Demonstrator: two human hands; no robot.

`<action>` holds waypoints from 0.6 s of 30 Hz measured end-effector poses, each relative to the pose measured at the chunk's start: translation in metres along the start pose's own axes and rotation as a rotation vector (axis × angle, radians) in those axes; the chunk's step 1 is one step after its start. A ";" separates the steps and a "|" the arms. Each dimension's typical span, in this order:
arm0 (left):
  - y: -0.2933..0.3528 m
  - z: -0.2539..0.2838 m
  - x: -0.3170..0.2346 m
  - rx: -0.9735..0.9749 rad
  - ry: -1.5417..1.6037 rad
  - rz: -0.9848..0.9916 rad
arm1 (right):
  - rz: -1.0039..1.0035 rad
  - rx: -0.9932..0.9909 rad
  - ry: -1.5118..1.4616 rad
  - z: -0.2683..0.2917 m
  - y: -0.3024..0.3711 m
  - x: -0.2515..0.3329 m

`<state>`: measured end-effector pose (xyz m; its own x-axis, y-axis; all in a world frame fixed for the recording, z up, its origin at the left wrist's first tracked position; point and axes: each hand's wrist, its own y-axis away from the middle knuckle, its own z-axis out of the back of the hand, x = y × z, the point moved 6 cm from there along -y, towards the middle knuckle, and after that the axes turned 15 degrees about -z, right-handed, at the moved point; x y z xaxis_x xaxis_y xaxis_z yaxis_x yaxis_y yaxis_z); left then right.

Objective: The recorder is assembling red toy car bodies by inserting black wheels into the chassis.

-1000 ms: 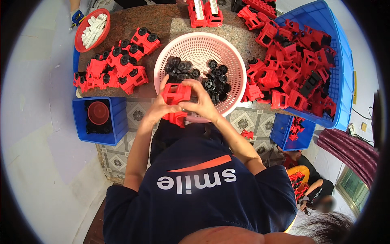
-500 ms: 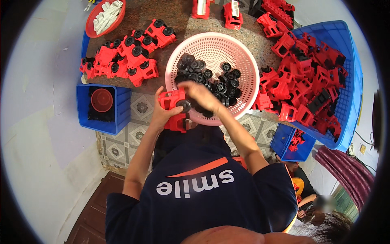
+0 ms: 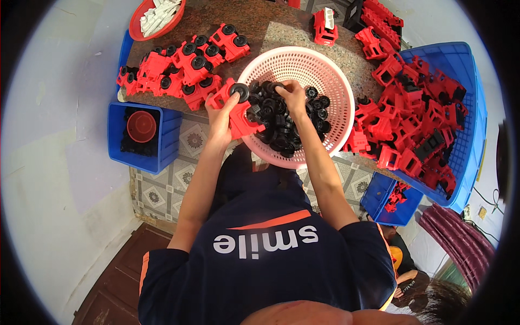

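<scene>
My left hand grips a red plastic toy truck body at the left rim of a pink perforated basket. One black wheel shows on the truck's upper end, with my thumb lying against it. Inside the basket, my right hand closes its fingertips on a black toy wheel at the upper part of the heap. Many loose black wheels fill the middle of the basket. Part of the truck's underside is hidden from view.
Red trucks with black wheels lie piled on the stone table's left. A red bowl holds white parts. At right, a large blue crate overflows with red truck bodies. Blue bins stand below the table; another person's arm shows lower right.
My right hand has left the truck and reached into the wheels in the basket. My left hand has raised and turned the truck. The whole view has shifted slightly.
</scene>
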<state>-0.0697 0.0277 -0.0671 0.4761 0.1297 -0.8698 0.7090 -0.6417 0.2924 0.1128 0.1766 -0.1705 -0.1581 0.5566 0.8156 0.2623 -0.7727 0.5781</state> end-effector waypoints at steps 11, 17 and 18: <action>0.002 -0.047 0.023 0.057 -0.101 0.008 | 0.061 0.192 0.056 0.009 0.133 0.067; 0.004 -0.062 0.019 0.204 -0.080 0.145 | 0.076 0.236 -0.086 0.015 0.142 0.069; 0.004 -0.064 0.019 0.208 -0.051 0.162 | 0.106 0.243 -0.151 0.016 0.146 0.076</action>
<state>-0.0245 0.0764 -0.0569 0.5444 -0.0223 -0.8385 0.5006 -0.7935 0.3461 0.1544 0.1114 -0.0243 0.0210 0.5299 0.8478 0.4930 -0.7432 0.4523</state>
